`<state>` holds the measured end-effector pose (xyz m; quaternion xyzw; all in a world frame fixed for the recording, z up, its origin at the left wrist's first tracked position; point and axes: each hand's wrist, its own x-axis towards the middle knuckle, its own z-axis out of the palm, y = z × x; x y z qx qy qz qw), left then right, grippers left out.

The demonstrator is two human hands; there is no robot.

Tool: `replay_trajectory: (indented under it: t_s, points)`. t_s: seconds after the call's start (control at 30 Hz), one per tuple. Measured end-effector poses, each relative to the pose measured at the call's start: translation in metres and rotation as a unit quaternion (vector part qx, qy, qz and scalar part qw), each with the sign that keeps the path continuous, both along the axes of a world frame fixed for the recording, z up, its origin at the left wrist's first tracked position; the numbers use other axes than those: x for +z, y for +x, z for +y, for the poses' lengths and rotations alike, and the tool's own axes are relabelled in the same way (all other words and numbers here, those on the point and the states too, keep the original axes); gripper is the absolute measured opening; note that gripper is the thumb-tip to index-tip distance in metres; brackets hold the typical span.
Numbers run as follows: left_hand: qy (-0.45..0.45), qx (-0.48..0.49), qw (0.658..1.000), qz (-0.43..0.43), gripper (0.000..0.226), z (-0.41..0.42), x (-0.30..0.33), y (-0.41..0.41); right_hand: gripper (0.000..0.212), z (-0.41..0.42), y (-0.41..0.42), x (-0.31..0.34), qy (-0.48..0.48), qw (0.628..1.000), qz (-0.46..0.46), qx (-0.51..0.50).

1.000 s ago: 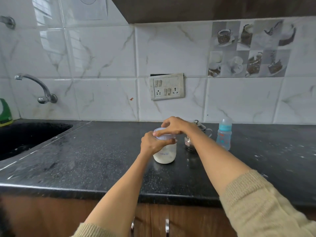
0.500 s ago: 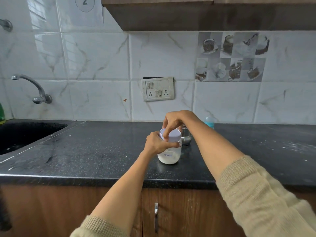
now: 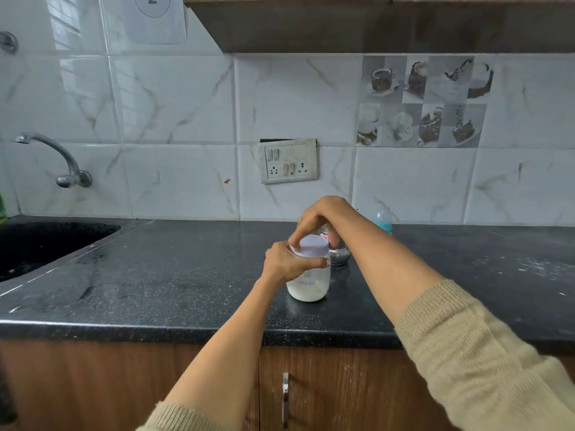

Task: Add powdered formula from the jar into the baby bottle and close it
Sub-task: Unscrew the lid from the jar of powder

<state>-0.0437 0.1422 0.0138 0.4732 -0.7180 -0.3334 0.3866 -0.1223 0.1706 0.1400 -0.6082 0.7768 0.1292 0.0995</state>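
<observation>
Two bare hands work a small clear jar [image 3: 308, 283] of white powder near the counter's [image 3: 155, 290] front edge: left hand [image 3: 284, 262] wrapped around its smooth, likely slippery shoulder, right hand [image 3: 320, 217] fingertips pinching the pale lid [image 3: 309, 245].

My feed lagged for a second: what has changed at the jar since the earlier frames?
The right hand has tilted the lid up off the jar, with its fingers now at the lid's edges. The left hand still grips the jar on the countertop. The baby bottle is untouched, now mostly hidden behind the right arm.
</observation>
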Motion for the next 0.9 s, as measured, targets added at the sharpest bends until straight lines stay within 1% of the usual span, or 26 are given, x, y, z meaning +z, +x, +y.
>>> replay_trajectory:
  t_s: [0.03,0.07,0.17,0.2,0.23,0.27,0.33,0.37,0.43,0.5,0.53,0.57,0.63,0.67,0.7,0.8,0.87,0.9]
  points:
    - [0.001,-0.003,1.0,0.003,0.042,0.0,0.001,0.0,0.078,0.002,0.003,0.001,0.005,1.0,-0.007,0.017]
    - [-0.002,-0.005,1.0,0.004,0.043,0.0,0.001,0.001,0.081,0.001,0.004,0.001,0.014,0.999,-0.015,0.029]
    - [-0.017,0.003,1.0,-0.003,0.067,0.003,0.002,0.001,0.115,-0.006,0.004,0.0,-0.009,1.0,-0.029,0.003]
    - [-0.016,0.005,1.0,0.005,0.072,0.003,0.002,0.001,0.116,-0.001,0.006,0.002,-0.013,1.0,-0.024,-0.008]
    - [-0.011,0.005,1.0,0.014,0.074,0.003,0.002,0.001,0.111,0.004,0.007,0.004,-0.011,1.0,-0.016,-0.022]
    - [-0.006,0.004,1.0,0.016,0.071,0.002,0.002,0.0,0.101,0.005,0.004,0.005,-0.014,0.999,-0.013,-0.032]
    - [-0.002,0.003,1.0,0.0,0.058,0.001,0.002,0.001,0.086,0.004,-0.001,0.003,-0.014,0.999,-0.007,-0.035]
    - [0.002,0.002,1.0,-0.005,0.053,0.001,0.001,0.001,0.082,0.005,0.001,0.002,-0.01,0.999,-0.007,-0.033]
    - [0.007,0.001,1.0,-0.008,0.045,0.001,0.002,0.002,0.073,0.002,0.002,-0.002,-0.003,1.0,-0.005,0.005]
    - [0.005,-0.004,1.0,-0.008,0.042,0.001,0.003,0.002,0.057,0.004,0.005,-0.003,0.004,0.999,-0.016,0.036]
    - [0.002,-0.007,1.0,-0.012,0.044,0.001,0.003,0.002,0.056,0.004,0.006,-0.003,0.003,0.999,-0.029,0.036]
    - [-0.002,-0.007,1.0,-0.017,0.051,0.001,0.004,0.002,0.064,0.003,0.007,-0.003,0.001,0.999,-0.043,0.025]
    - [-0.007,0.001,1.0,-0.012,0.064,0.002,0.004,0.002,0.105,-0.006,0.002,-0.005,-0.017,0.999,-0.047,0.004]
    - [-0.005,0.005,1.0,-0.009,0.065,0.002,0.004,0.001,0.118,-0.009,0.0,-0.006,-0.021,0.999,-0.042,-0.008]
    - [-0.003,0.004,1.0,-0.009,0.063,0.002,0.004,0.001,0.119,-0.006,0.0,-0.006,-0.018,0.999,-0.031,-0.02]
    - [0.008,-0.004,1.0,-0.017,0.05,0.003,0.005,0.002,0.097,0.001,-0.003,-0.003,-0.007,0.998,-0.044,-0.042]
    - [0.011,-0.003,1.0,-0.014,0.043,0.003,0.005,0.003,0.096,0.002,-0.003,-0.005,-0.002,0.999,-0.029,-0.023]
    - [0.011,-0.005,1.0,-0.011,0.04,0.003,0.006,0.003,0.088,0.001,-0.003,-0.005,-0.003,1.0,-0.016,-0.001]
